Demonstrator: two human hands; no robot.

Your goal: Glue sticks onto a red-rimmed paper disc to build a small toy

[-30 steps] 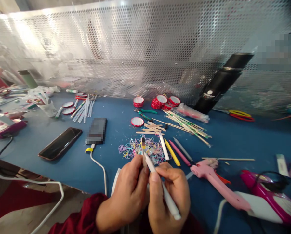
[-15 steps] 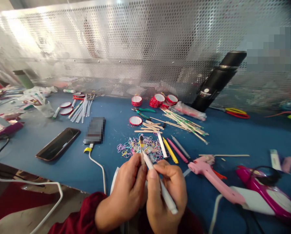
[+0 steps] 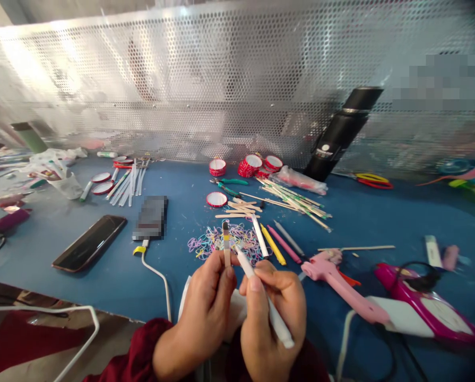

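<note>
2 hands work close together at 6 o'clock of the blue table (image 3: 380,223). The left hand (image 3: 205,313) pinches a thin stick (image 3: 226,241) between thumb and fingertips, holding it upright, its banded top pointing to 12 o'clock. The right hand (image 3: 275,313) is closed round a white pen (image 3: 243,261), tilted toward 11 o'clock, its tip just beside the stick. A heap of coloured rubber bands (image 3: 209,245) lies at 12 o'clock from the hands, a pink glue gun (image 3: 340,286) at 3 o'clock, a dark phone (image 3: 89,243) at 10 o'clock.
</note>
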